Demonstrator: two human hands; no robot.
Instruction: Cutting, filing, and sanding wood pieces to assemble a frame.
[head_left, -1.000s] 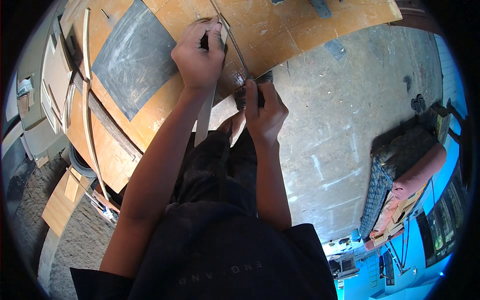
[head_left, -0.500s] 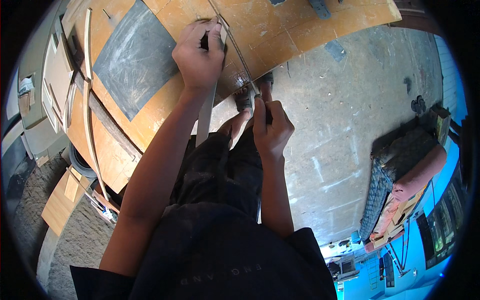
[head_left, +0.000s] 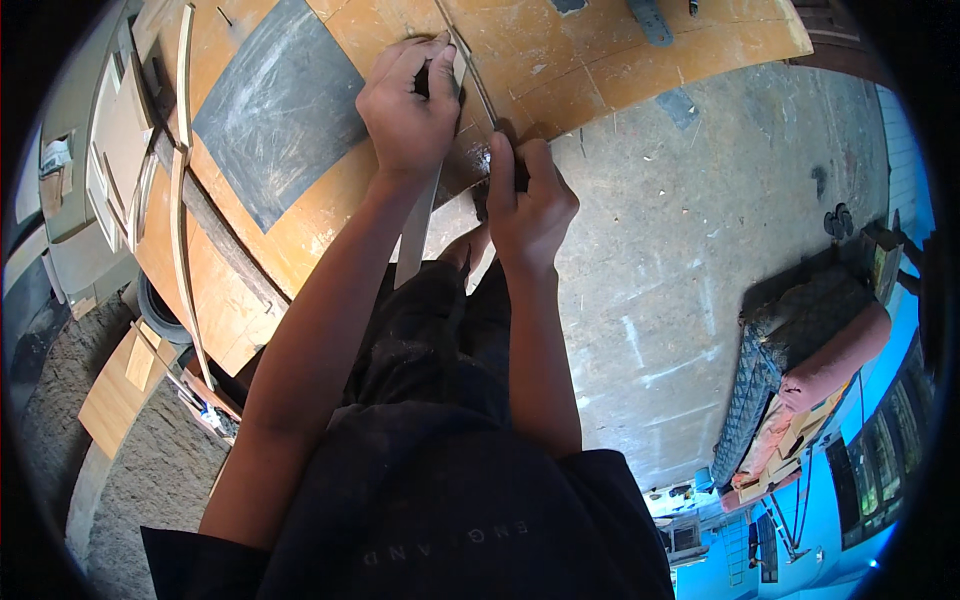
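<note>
My left hand is closed on a pale wooden strip, pinching it near its far end on the worktable. The strip's near end sticks out past the table edge toward my legs. My right hand is closed around the near end of a long, thin tool, its thumb laid along the top. That tool is narrow and greyish, seen almost edge-on, and passes close beside the strip's far tip. Its exact kind cannot be made out, and my fingers hide its grip.
The brown worktable bears a dark grey sheet and a dark flat metal piece. Long wooden strips lie at the left, near a tire. A dark padded seat with a pink roll stands on the right; sandals lie beyond.
My right hand has moved forward, away from my body, sliding the thin tool along beside the strip. My left hand keeps its hold; the whole view has shifted slightly.
</note>
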